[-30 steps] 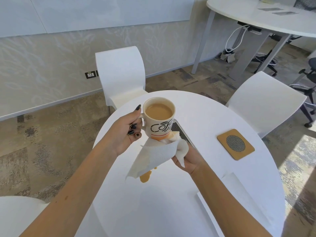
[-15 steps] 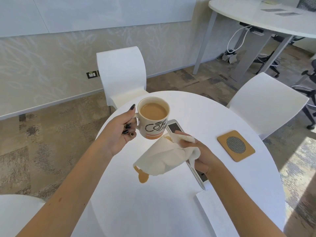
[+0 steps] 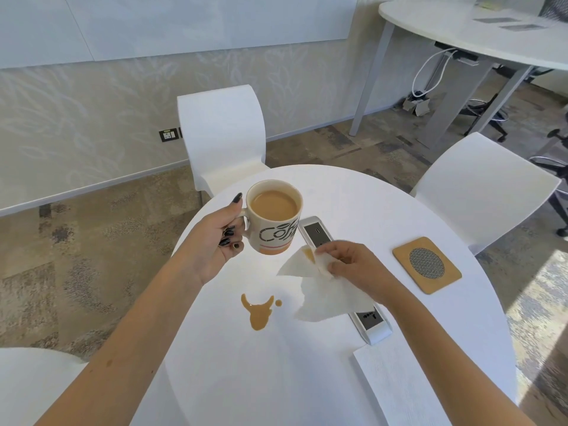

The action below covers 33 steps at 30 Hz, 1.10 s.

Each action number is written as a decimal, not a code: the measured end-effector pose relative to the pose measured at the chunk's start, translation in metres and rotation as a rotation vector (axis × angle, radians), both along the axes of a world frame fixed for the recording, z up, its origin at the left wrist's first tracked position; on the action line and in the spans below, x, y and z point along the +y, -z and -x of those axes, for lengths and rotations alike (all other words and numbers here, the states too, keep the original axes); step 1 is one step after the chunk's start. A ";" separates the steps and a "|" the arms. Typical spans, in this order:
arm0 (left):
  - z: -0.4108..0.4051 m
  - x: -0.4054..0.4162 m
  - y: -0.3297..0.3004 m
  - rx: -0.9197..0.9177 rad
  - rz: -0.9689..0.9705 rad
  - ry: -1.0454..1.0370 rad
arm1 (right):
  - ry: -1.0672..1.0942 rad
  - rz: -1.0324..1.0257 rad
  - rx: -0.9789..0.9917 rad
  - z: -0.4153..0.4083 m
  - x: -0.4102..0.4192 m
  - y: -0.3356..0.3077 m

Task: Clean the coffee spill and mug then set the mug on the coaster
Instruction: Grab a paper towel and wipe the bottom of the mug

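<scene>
My left hand (image 3: 219,241) holds a cream mug (image 3: 273,222) by its handle, upright above the round white table (image 3: 353,195). The mug is nearly full of milky coffee and carries dark "Coffee" lettering. My right hand (image 3: 353,265) grips a white paper towel (image 3: 325,296) with a brown stain on one corner, just right of and below the mug. A brown coffee spill (image 3: 258,312) lies on the table below the mug, left of the towel. A square wooden coaster (image 3: 427,264) with a mesh disc lies to the right.
A silver power strip (image 3: 316,232) runs diagonally across the table under my right hand. More white paper (image 3: 393,379) lies at the near right edge. White chairs stand behind (image 3: 221,133), right (image 3: 479,186) and near left (image 3: 30,379) of the table.
My right hand has drawn the paper towel away from the mug's base, down and to the right. The spill on the table is now uncovered. The mug has stayed held up.
</scene>
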<state>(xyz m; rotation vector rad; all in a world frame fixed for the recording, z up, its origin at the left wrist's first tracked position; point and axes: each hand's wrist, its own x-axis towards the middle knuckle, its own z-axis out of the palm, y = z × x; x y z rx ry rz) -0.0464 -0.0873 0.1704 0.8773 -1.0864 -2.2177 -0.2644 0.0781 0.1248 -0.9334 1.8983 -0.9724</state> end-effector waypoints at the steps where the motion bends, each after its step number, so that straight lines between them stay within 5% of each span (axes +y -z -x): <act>1: 0.000 0.000 0.000 0.003 -0.005 0.002 | 0.018 0.007 0.067 -0.001 -0.001 -0.002; 4: 0.001 0.001 -0.002 0.010 -0.014 0.004 | 0.144 0.058 0.166 -0.004 -0.006 -0.005; 12: 0.004 0.006 -0.011 0.030 -0.002 0.010 | 0.282 0.157 -0.025 -0.022 -0.027 -0.003; 21: 0.005 0.006 -0.016 0.048 0.006 0.013 | 0.209 0.086 0.235 -0.015 -0.027 -0.008; 28: 0.004 0.008 -0.017 0.047 0.002 0.015 | 0.161 0.223 -0.023 -0.017 -0.020 -0.015; 33: 0.003 0.010 -0.018 0.041 0.000 0.008 | 0.130 0.251 0.144 -0.019 -0.017 -0.010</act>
